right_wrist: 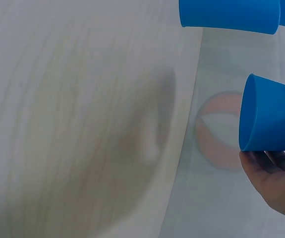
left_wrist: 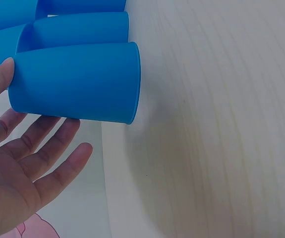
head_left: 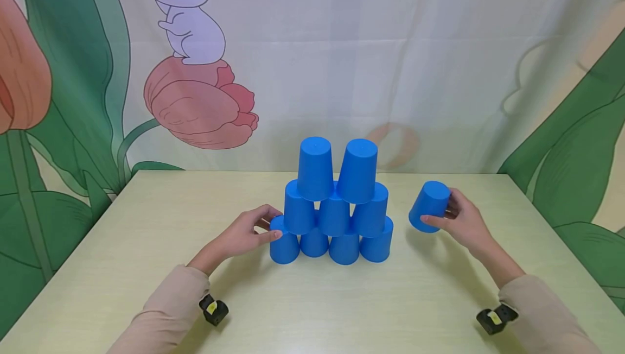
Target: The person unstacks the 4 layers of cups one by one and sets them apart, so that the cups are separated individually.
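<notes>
Upside-down blue cups stand stacked in a pyramid: two top cups [head_left: 357, 172], three middle cups [head_left: 334, 213] and several in the bottom row. My left hand [head_left: 251, 232] is at the bottom-left cup [head_left: 285, 248], thumb at its near side and loosely spread fingers beyond it. In the left wrist view, the thumb touches that cup [left_wrist: 78, 82] by its base edge; fingertips lie along the other side. Right of the pyramid, my right hand [head_left: 466, 223] holds another blue cup [head_left: 431, 206] above the table, tilted, mouth down, between thumb and fingers.
The pale wooden table [head_left: 322, 310] ends at a printed curtain [head_left: 439, 71] just behind the pyramid. Black wrist cameras are strapped to the left sleeve [head_left: 166, 305] and the right sleeve [head_left: 542, 310].
</notes>
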Motion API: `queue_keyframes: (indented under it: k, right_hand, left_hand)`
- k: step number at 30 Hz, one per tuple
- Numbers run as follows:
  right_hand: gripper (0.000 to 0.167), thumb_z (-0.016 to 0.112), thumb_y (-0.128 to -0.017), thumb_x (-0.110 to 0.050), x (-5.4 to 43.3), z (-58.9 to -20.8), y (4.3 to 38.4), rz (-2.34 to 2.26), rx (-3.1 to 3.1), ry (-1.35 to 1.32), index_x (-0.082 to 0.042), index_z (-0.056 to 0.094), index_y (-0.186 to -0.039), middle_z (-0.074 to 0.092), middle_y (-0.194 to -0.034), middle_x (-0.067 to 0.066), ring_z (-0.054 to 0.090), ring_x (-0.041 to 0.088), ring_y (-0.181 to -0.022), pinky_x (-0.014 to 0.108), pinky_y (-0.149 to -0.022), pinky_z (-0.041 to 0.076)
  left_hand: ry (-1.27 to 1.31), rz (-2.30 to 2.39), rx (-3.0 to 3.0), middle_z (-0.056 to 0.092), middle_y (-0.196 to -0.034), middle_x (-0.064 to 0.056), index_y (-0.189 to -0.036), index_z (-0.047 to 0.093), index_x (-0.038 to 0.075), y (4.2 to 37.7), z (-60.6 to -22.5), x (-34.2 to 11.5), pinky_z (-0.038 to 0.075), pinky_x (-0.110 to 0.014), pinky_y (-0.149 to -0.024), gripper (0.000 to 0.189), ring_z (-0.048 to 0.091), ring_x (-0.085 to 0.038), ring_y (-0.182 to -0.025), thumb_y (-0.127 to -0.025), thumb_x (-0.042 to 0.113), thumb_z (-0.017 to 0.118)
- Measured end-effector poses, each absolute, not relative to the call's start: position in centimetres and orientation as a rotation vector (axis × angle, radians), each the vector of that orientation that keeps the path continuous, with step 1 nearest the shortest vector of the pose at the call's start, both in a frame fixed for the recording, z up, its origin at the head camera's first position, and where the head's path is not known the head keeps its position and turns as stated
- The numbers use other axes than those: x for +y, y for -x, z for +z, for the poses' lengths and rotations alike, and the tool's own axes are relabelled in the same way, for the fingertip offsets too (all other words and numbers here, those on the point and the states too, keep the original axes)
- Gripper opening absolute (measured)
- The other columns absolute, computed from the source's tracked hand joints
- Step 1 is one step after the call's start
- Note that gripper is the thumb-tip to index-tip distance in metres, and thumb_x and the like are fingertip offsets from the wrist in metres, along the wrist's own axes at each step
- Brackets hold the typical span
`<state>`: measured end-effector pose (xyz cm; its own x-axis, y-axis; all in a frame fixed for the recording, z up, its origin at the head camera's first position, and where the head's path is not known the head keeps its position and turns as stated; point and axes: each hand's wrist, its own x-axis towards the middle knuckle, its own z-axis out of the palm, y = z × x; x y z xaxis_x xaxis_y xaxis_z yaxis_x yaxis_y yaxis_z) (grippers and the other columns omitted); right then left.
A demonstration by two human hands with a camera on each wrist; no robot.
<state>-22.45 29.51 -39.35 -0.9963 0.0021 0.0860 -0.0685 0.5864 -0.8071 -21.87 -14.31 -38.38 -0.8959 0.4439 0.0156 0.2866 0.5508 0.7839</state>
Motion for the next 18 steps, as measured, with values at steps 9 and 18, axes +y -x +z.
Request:
queue_keyframes:
  k: [9,18]
  right_hand:
    - [0.079,0.069,-0.081,-0.029,28.0,-37.8,21.0,1.444,-2.778,-0.075,0.002,0.023,-0.138,0.034,-0.135,0.031,0.036,0.049,-0.119,0.06,-0.093,0.033]
    - [0.082,0.069,-0.081,-0.033,28.4,-38.7,21.4,1.437,-2.808,-0.044,0.004,0.023,-0.137,0.032,-0.136,0.032,0.034,0.049,-0.121,0.059,-0.093,0.033]
  left_hand:
    - [-0.613,1.263,2.6,0.058,-0.11,-0.009,-0.118,0.051,0.005,21.9,-38.4,-14.3,0.049,-0.041,-0.078,0.041,0.055,-0.027,-0.1,-0.085,0.026,0.064]
    - [-0.616,1.266,2.6,0.058,-0.11,-0.009,-0.118,0.051,0.005,21.9,-38.4,-14.4,0.049,-0.04,-0.078,0.041,0.055,-0.027,-0.1,-0.085,0.026,0.064]
